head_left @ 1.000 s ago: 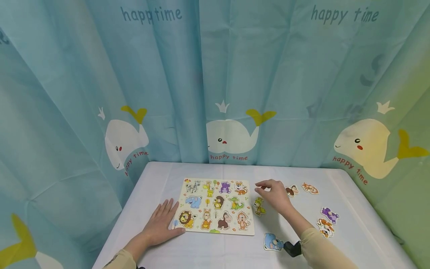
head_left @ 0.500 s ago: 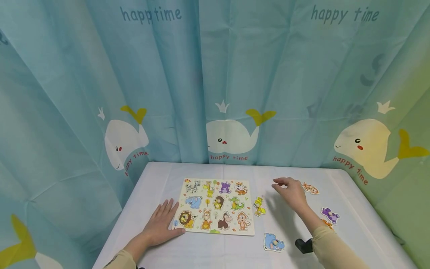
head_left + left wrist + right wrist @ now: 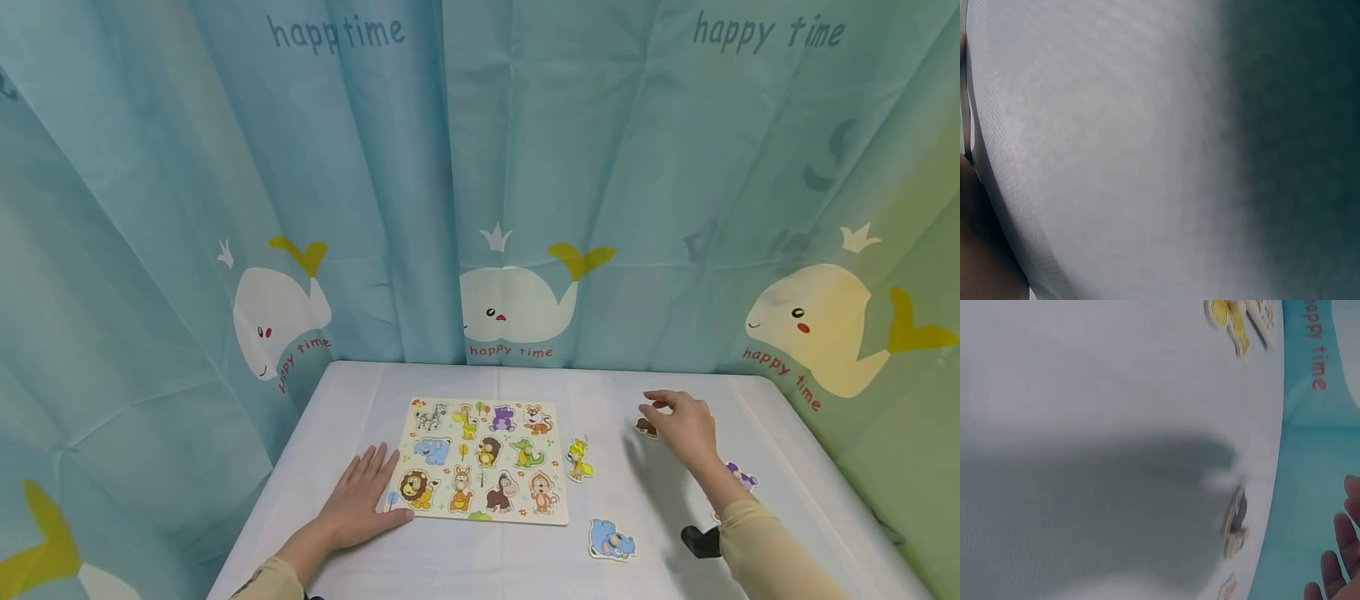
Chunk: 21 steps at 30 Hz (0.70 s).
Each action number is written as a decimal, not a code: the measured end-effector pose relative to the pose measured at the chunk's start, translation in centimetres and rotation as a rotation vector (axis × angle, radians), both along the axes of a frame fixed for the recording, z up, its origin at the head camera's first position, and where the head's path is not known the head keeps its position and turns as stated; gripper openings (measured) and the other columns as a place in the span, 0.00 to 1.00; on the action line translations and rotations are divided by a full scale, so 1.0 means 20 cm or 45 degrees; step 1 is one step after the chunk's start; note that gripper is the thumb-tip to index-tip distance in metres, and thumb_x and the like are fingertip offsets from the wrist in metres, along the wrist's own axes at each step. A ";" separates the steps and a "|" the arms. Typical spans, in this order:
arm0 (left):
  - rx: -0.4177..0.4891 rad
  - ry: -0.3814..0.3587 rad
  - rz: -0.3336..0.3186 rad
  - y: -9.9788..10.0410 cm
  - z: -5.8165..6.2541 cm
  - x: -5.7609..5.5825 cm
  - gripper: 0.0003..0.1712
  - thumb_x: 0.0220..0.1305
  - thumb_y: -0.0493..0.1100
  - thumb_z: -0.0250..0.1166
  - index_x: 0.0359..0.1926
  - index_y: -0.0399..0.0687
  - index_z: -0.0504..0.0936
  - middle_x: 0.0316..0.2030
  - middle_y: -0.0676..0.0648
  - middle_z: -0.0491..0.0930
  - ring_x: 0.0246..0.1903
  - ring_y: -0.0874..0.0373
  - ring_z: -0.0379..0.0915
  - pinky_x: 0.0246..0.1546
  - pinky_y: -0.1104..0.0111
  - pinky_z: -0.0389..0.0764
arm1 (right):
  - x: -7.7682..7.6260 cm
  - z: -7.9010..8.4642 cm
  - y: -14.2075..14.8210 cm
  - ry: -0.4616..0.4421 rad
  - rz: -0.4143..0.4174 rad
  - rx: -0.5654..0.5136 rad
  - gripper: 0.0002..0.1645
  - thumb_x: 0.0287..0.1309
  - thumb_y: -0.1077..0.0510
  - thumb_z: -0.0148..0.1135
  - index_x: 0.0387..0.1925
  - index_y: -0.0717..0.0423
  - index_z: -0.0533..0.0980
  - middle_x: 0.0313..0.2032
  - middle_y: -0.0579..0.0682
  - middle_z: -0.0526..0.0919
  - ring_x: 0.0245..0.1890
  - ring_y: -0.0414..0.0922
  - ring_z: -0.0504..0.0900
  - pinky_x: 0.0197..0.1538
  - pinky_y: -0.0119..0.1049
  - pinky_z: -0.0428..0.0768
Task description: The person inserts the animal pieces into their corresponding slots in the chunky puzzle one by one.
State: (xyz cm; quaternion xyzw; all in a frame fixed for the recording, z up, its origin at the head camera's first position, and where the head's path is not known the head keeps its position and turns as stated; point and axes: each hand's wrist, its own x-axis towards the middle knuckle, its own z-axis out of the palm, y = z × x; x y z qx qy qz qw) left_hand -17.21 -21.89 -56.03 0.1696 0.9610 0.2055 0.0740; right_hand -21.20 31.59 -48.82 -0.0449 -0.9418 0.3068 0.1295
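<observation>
My left hand (image 3: 358, 500) lies flat at the left edge of a wooden animal puzzle board (image 3: 517, 517), fingers spread and fingertips at its border. My right hand (image 3: 686, 425) is raised over the table to the right, thumb and forefinger apart, nothing held. Just below its fingertips shows part of a brown gorilla puzzle piece (image 3: 646, 427). In the right wrist view the loosely spread fingers (image 3: 1346, 540) appear at the right edge, away from the gorilla piece (image 3: 1235, 515). The left wrist view is mostly blurred tablecloth.
A yellow giraffe piece (image 3: 578, 460) lies beside the board, with a blue elephant piece (image 3: 611, 540) nearer the front. Behind the right forearm a purple piece (image 3: 741, 475) is partly hidden. A blue whale-print curtain (image 3: 420, 208) hangs at the table's back edge.
My right hand has moved rightward from beside the board to over the gorilla piece, covering the light-brown piece behind it. The left hand and the board have stayed put.
</observation>
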 end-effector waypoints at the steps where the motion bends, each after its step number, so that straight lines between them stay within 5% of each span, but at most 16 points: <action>1: 0.001 0.000 0.002 0.00 0.00 0.00 0.62 0.59 0.75 0.63 0.80 0.41 0.55 0.80 0.36 0.47 0.79 0.38 0.37 0.77 0.43 0.38 | 0.00 0.00 0.01 -0.002 -0.004 0.007 0.23 0.68 0.52 0.64 0.57 0.62 0.81 0.48 0.64 0.83 0.51 0.66 0.72 0.48 0.61 0.68; 21: -0.015 -0.030 0.011 0.00 0.01 0.00 0.63 0.59 0.76 0.62 0.80 0.41 0.54 0.80 0.37 0.46 0.79 0.39 0.34 0.77 0.44 0.37 | -0.02 -0.11 0.14 -0.117 -0.098 0.007 0.26 0.65 0.51 0.66 0.57 0.64 0.80 0.48 0.66 0.83 0.48 0.65 0.71 0.45 0.60 0.67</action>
